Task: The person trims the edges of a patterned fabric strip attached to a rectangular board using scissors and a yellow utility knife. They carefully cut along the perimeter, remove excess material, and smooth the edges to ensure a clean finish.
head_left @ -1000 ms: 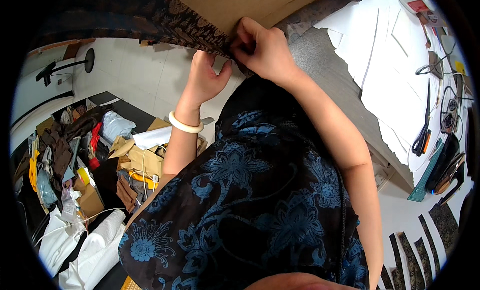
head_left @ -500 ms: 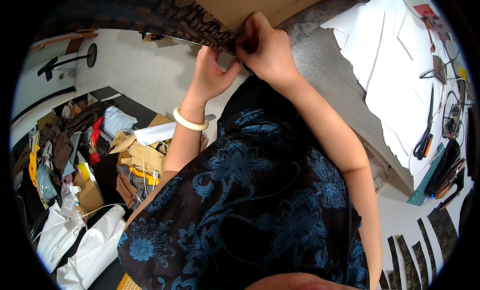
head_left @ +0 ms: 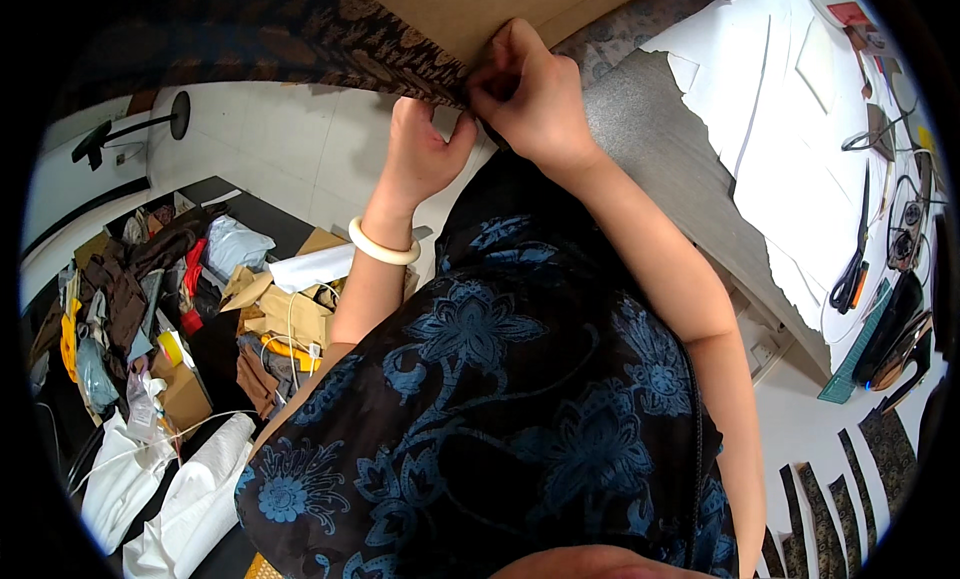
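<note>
A dark brown cloth with a floral pattern (head_left: 385,44) hangs across the top of the view, and its plain tan side (head_left: 450,4) faces me beside it. My right hand (head_left: 540,104) pinches the edge of this cloth where the patterned and tan sides meet, its thumb and fingers curled together. Just to the left, my left hand (head_left: 425,154) is at the cloth's lower edge with the thumb raised toward the right fingertips. Its fingertips go partly behind the cloth and are hidden. A cream bangle (head_left: 382,251) circles my left wrist.
A grey table (head_left: 650,129) stands at right with torn white paper (head_left: 780,179) on it. Scissors (head_left: 852,279) and a green ruler (head_left: 855,354) lie at the far right, above several patterned cloth strips (head_left: 850,499). At left, a dark surface (head_left: 290,224) holds heaped scraps and brown paper (head_left: 295,309).
Both hands keep their place at the cloth edge, with only slight finger shifts. The patterned cloth at upper left hangs a little lower over the floor, and the view has turned slightly.
</note>
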`<state>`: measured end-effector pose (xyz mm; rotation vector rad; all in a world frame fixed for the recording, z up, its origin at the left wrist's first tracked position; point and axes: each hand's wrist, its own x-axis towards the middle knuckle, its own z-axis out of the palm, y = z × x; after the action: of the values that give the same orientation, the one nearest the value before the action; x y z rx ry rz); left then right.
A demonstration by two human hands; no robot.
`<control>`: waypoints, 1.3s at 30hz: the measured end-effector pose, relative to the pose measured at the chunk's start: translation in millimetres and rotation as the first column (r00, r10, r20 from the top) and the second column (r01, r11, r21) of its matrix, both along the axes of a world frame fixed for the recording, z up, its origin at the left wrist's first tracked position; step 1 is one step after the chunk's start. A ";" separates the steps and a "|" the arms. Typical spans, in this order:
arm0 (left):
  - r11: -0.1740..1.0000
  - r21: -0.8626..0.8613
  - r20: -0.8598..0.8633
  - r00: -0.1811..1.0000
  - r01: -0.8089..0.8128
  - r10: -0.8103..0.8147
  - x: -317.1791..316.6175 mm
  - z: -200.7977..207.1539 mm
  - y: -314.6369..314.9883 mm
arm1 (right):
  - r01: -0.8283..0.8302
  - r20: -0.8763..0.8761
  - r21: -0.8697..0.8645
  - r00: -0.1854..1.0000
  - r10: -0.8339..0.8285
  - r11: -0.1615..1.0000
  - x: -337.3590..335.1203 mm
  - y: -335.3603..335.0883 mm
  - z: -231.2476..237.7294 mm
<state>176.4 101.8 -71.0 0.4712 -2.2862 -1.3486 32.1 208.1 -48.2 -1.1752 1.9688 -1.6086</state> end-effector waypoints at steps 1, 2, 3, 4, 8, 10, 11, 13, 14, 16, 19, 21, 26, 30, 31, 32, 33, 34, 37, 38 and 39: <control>0.999 -0.033 0.006 1.000 -0.008 0.008 -0.1 -2.1 -0.7 | 0.006 -0.010 0.002 1.000 -0.006 1.000 -0.3 0.0 -0.2; 0.998 -0.066 0.013 1.000 -0.016 0.017 0.0 -3.4 -0.9 | 0.012 -0.020 0.003 1.000 -0.012 1.000 -0.5 0.0 -0.1; 0.999 -0.032 0.003 1.000 -0.014 0.015 -0.8 -1.8 0.0 | 0.023 -0.032 0.014 0.999 -0.022 1.000 -0.5 -0.1 0.6; 1.000 0.001 -0.007 1.000 -0.013 0.013 -2.8 1.3 1.7 | 0.033 -0.043 0.025 0.999 -0.032 0.999 -0.7 -0.3 1.6; 0.999 0.042 -0.054 0.998 -0.013 0.015 -7.8 2.4 4.6 | 0.071 -0.080 0.043 0.995 -0.067 0.997 -3.2 -1.1 1.8; 0.999 0.000 -0.042 0.998 -0.041 0.041 -9.4 1.9 6.4 | 0.082 -0.059 0.051 0.995 -0.079 0.995 -3.2 -1.7 2.5; 0.998 -0.022 -0.036 0.998 -0.055 0.054 -10.2 1.8 8.0 | 0.087 -0.048 0.056 0.995 -0.085 0.995 -3.1 -1.8 3.3; 0.992 0.023 -0.080 0.989 -0.125 0.126 -13.5 -1.8 14.7 | 0.086 -0.033 0.053 0.996 -0.085 0.995 -3.2 -1.1 6.7; 0.986 0.046 -0.101 0.982 -0.158 0.162 -15.2 -4.1 18.5 | 0.086 -0.025 0.051 0.996 -0.084 0.995 -3.2 -0.6 7.6; 0.982 0.055 -0.172 0.967 -0.182 0.189 -18.2 -8.3 23.8 | 0.083 0.002 0.037 0.997 -0.083 0.996 -3.2 0.1 7.6; 0.961 -0.049 -0.257 0.934 -0.271 0.250 -25.5 -17.4 32.3 | 0.078 0.020 0.030 0.997 -0.078 0.997 -4.3 1.0 6.9; 0.932 -0.118 -0.289 0.910 -0.342 0.298 -31.1 -20.5 38.0 | 0.078 0.018 0.033 0.997 -0.078 0.996 -4.1 0.5 5.5; 0.875 -0.156 -0.322 0.861 -0.459 0.394 -40.1 -22.4 45.5 | 0.077 0.017 0.027 0.997 -0.077 0.997 -3.2 0.8 5.5; 0.870 -0.094 -0.298 0.847 -0.485 0.440 -44.3 -16.9 50.3 | 0.053 -0.104 -0.002 0.993 -0.053 0.999 -11.4 6.3 5.2; 0.857 -0.119 -0.309 0.839 -0.502 0.449 -45.1 -19.0 49.6 | 0.068 -0.134 -0.011 0.989 -0.069 0.998 -13.1 11.7 12.5; 0.842 -0.143 -0.320 0.830 -0.519 0.457 -45.5 -20.0 49.1 | 0.082 -0.164 -0.021 0.983 -0.084 0.996 -15.5 16.8 19.3; 0.846 -0.124 -0.312 0.830 -0.518 0.463 -45.7 -19.0 49.7 | 0.029 -0.293 0.009 0.956 -0.025 1.000 -19.6 23.0 23.5; 0.849 -0.105 -0.303 0.830 -0.518 0.469 -45.7 -17.2 50.4 | -0.021 -0.415 0.045 0.909 0.038 0.999 -24.5 29.6 26.7; 0.866 -0.084 -0.227 0.856 -0.493 0.465 -42.7 -19.2 50.0 | -0.173 -0.606 0.118 0.768 0.209 0.978 -34.8 37.8 20.8; 0.873 -0.083 -0.192 0.867 -0.481 0.460 -41.6 -20.0 49.7 | -0.226 -0.641 0.137 0.722 0.260 0.964 -37.7 38.3 18.2; 0.868 -0.107 -0.175 0.869 -0.484 0.463 -41.4 -18.7 50.3 | -0.239 -0.644 0.173 0.706 0.294 0.955 -40.1 38.4 17.4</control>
<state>134.9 152.1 -89.7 0.7974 -1.9569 -0.9261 -7.9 246.5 -30.8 -2.1130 2.0679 -1.0140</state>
